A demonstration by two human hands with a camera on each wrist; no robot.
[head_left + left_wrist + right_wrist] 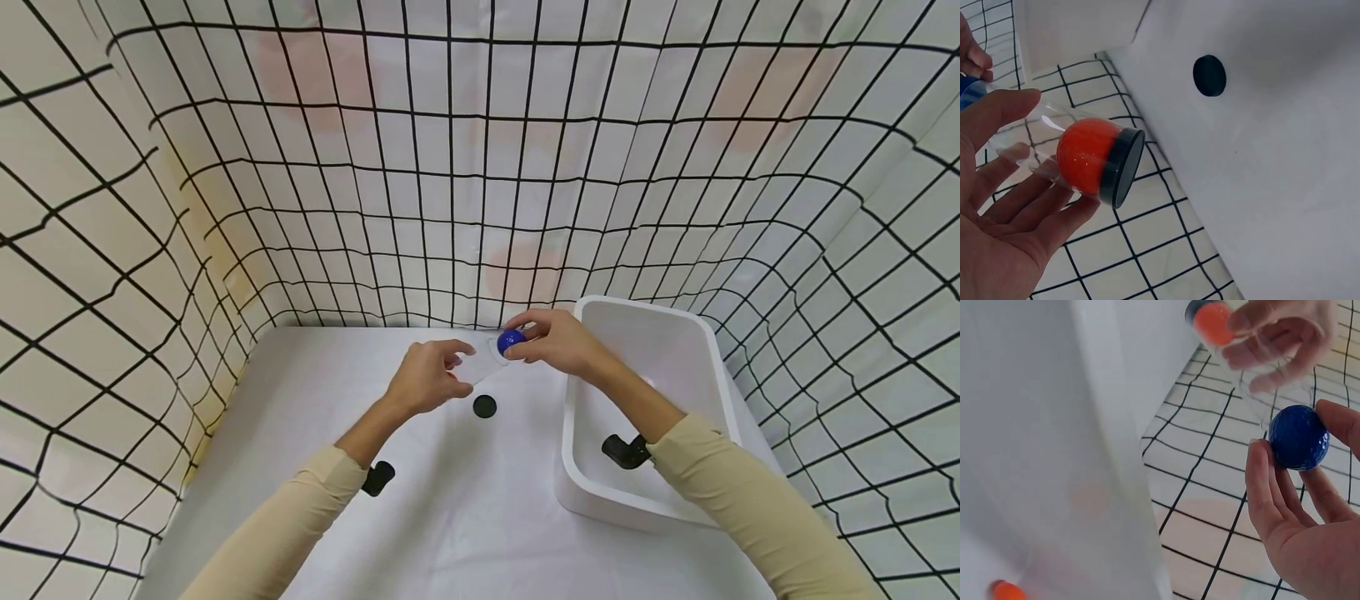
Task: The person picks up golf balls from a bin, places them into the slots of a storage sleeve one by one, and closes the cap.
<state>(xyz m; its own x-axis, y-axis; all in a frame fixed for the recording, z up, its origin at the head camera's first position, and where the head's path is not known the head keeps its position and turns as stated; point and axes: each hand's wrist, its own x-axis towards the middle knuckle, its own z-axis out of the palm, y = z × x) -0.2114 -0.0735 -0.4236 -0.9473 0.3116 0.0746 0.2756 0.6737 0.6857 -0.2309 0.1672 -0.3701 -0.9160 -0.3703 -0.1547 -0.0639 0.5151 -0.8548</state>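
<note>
My left hand (430, 377) holds a clear plastic tube (1047, 122), tilted in the air above the table. A bright orange ball (1087, 155) sits inside it against the dark cap (1125, 169) on its lower end. My right hand (558, 340) pinches a shiny dimpled blue golf ball (1299, 437) between thumb and fingers. In the head view the blue ball is right at the tube's other end, the one toward my right hand. A separate black round cap (485, 406) lies on the white table below the hands.
On the right stands a deep white bin (572, 467), under my right forearm. An orange ball-like object (1008, 591) shows low in the right wrist view. Black wire-grid netting (450, 179) encloses the back and sides of the white-covered table (465, 517).
</note>
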